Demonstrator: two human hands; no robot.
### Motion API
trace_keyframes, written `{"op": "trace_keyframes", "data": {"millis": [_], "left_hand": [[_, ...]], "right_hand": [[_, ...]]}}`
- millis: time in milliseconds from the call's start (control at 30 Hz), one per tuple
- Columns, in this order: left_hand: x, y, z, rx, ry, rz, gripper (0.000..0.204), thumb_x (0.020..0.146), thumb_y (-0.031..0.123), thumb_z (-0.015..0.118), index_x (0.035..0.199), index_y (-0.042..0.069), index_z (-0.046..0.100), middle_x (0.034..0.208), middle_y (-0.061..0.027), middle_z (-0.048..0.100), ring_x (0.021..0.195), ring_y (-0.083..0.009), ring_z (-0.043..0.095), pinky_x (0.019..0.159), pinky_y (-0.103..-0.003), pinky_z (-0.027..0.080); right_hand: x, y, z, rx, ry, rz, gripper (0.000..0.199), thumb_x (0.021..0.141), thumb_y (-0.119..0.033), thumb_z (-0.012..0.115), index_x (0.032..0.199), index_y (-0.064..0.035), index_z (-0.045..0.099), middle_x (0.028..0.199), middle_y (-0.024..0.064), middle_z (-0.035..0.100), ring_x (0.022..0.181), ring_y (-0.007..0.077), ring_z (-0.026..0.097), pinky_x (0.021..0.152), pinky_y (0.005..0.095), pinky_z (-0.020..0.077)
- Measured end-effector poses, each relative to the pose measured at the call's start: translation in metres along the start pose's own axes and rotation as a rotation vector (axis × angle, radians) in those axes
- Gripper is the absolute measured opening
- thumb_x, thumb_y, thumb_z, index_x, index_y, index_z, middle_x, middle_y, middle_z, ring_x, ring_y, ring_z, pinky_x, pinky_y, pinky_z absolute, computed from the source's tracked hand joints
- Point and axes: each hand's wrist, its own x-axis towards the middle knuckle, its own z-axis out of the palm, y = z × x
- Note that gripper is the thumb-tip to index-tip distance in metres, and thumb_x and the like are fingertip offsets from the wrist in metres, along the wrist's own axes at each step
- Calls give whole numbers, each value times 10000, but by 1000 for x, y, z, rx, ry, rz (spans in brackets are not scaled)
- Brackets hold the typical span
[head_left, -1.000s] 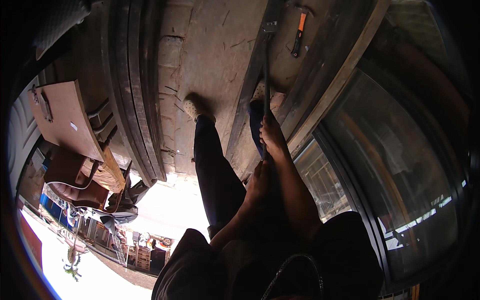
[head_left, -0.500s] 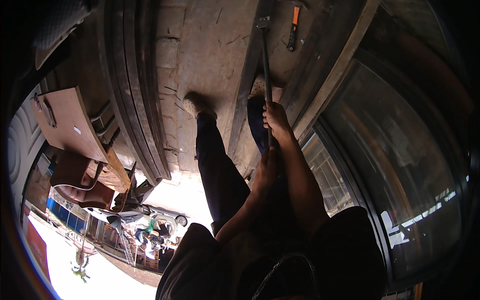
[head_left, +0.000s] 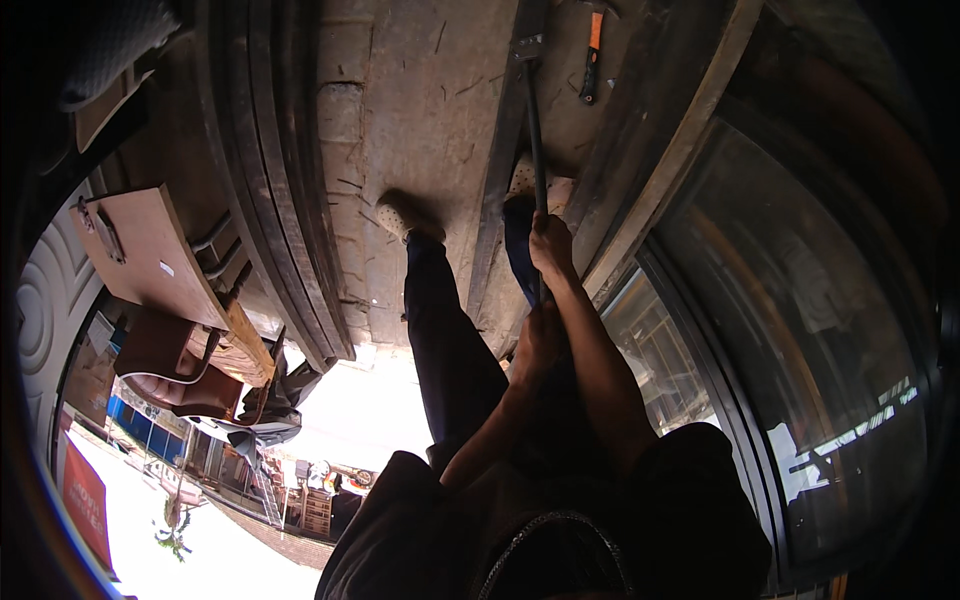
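Both my hands grip a long dark metal bar [head_left: 535, 130] running away from me over the floor. My right hand [head_left: 551, 247] is wrapped round it farther along, while my left hand [head_left: 540, 330] is closed round its near end, close to my body. The bar's far end has a squarish metal head [head_left: 528, 47], which rests on or against a dark wooden beam [head_left: 508, 120]; how the two meet is too small to tell. To the right of that head, a hammer [head_left: 591, 60] with an orange and black handle lies on the floor.
Several dark beams [head_left: 270, 170] lie lengthwise on the left, and more timber [head_left: 680, 140] on the right beside glass panels [head_left: 800, 330]. Thin nail-like pieces [head_left: 350, 183] are scattered over the floor. A brown padded chair [head_left: 160, 350] and a wooden board [head_left: 150, 255] are at left.
The view has shifted slightly, so most things appear a little lower and farther right. Both hands keep their grip on the bar. A person and vehicle in the bright background have gone from sight.
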Motion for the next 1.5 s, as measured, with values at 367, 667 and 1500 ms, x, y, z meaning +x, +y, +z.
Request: {"op": "trace_keyframes", "data": {"millis": [367,667,1500], "left_hand": [[35,-90,-39,-139,-86,-214,531,962,510,363,846,20,531,584,-7,458,495,-96,444,457,-270,355],[-19,63,24,-598,-23,-222,378,1002,411,348,867,75,457,637,30,437,497,-58,398,441,-231,336],[36,-104,-117,-601,-120,-69,277,972,251,429,1013,-22,410,603,-256,552,588,-455,580,473,-504,440]], "right_hand": [[-18,76,83,270,-64,132,333,970,-372,429,1022,-61,536,735,141,555,597,259,562,505,372,424],[7,-42,-57,339,-334,320,263,983,-340,414,994,-85,473,570,-22,402,370,70,360,315,253,291],[-25,-55,122,13,-42,431,429,987,-440,376,1307,-156,407,646,-32,388,420,49,317,356,210,281]]}}
